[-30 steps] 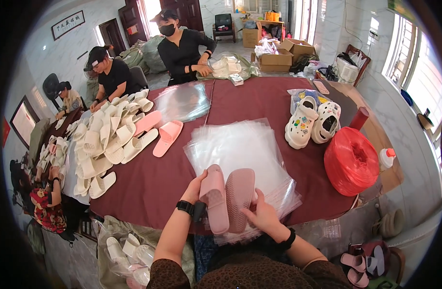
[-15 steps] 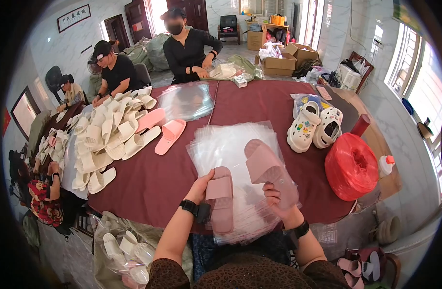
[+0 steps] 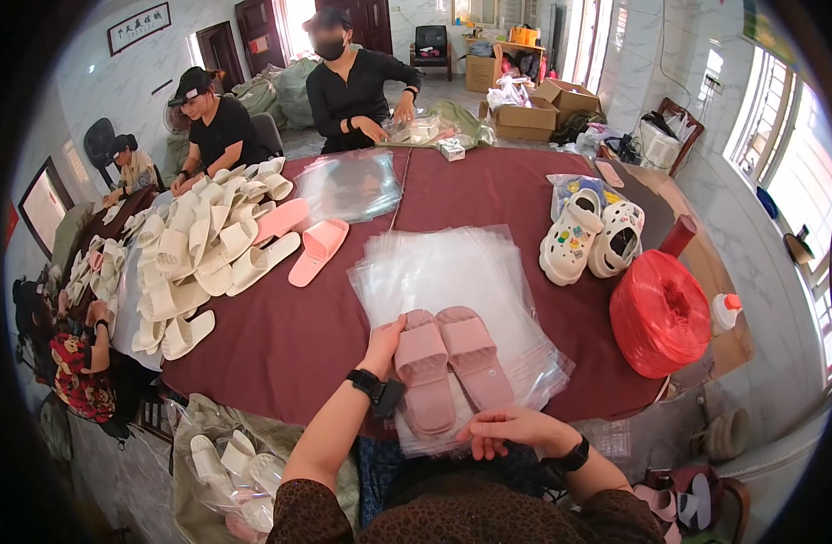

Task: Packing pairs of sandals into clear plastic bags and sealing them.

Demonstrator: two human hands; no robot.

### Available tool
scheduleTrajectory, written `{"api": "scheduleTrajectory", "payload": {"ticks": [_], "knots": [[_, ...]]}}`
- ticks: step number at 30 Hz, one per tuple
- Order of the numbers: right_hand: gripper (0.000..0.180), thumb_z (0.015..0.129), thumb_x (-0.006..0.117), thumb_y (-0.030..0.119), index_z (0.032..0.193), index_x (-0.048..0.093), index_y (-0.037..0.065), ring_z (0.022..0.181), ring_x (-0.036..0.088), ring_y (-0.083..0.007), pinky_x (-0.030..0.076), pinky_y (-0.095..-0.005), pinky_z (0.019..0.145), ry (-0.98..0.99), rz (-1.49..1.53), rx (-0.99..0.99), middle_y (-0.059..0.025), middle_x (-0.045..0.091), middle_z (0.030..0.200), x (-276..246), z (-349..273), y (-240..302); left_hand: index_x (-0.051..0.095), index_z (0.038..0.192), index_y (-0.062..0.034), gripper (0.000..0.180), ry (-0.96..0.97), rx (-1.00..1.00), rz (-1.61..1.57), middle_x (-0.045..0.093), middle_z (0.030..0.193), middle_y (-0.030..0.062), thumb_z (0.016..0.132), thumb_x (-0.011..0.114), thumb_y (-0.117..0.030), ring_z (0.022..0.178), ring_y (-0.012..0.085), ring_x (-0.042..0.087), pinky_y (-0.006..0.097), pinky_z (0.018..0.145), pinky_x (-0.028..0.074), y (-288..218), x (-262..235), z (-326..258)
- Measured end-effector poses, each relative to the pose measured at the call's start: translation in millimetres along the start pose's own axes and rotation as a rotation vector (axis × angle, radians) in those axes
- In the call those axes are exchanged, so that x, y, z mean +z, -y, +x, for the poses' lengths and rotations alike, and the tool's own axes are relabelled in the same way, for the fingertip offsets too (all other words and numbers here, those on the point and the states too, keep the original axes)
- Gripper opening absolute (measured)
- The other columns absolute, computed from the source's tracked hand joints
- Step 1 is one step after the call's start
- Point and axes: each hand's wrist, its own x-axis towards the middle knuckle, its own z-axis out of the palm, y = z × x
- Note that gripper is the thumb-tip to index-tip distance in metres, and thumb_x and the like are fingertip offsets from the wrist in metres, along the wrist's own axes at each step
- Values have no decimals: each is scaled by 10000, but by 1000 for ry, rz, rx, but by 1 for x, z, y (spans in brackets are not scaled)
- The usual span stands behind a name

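Two dusty-pink slide slippers lie side by side, toes away from me, on a stack of clear plastic bags (image 3: 452, 263). My left hand (image 3: 384, 346) grips the outer edge of the left pink slipper (image 3: 430, 403) near its strap. The right pink slipper (image 3: 487, 385) rests close against it at a slight slant. Below their heels, my right hand (image 3: 511, 428) hovers with loosely bent fingers apart and nothing visible in them. Both of my wrists wear dark bands.
A heap of cream slippers (image 3: 208, 236) covers the table's left, beside a brighter pink slipper (image 3: 319, 252). More clear bags (image 3: 348, 186) lie farther back. At right stand white decorated clogs (image 3: 570, 238), a red twine roll (image 3: 661, 313) and a bottle (image 3: 726, 311). Co-workers (image 3: 353, 86) occupy the far and left sides.
The right pink slipper has come down from the raised right hand to lie beside the left one. My right hand has let go and moved toward me, below the heels.
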Motion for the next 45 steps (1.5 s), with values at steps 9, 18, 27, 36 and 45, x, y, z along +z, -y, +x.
{"api": "scheduleTrajectory", "payload": {"ticks": [9,18,27,36,45], "knots": [[468,901,628,458,986,602,-2,753,681,-315,531,-403,661,-1065,-1144,-423,-165,671,794,-39,85,-10,677,1033,72,484,-128,92,178,697,886,97,940,589,-395,759,167,635,312,679,496,2,17,-2],[483,873,636,482,1054,591,37,748,657,-377,518,-480,683,-1099,-1154,-215,-171,670,837,-31,120,-27,671,1041,71,496,-140,161,270,688,902,85,961,573,-408,798,152,637,285,725,503,4,10,-4],[273,826,682,284,989,656,66,841,627,-366,506,-464,736,-1183,-1009,-673,-138,635,971,-60,122,-30,298,1471,59,781,-34,308,400,640,1147,155,963,547,-480,1006,189,606,282,854,481,-5,21,-40],[212,820,656,101,971,588,-31,750,607,-364,465,-431,654,-1358,-564,-684,-207,588,873,-69,67,-9,312,1481,-27,820,242,669,1105,454,1431,206,867,675,-432,1293,391,412,463,1091,349,1,4,-57],[265,854,648,209,1005,575,4,843,618,-400,481,-485,706,-1369,-957,-348,-217,600,926,-90,59,-54,559,1294,-54,687,159,905,1453,434,1462,192,753,766,-424,1393,450,284,509,1114,329,-13,4,-68]]}}
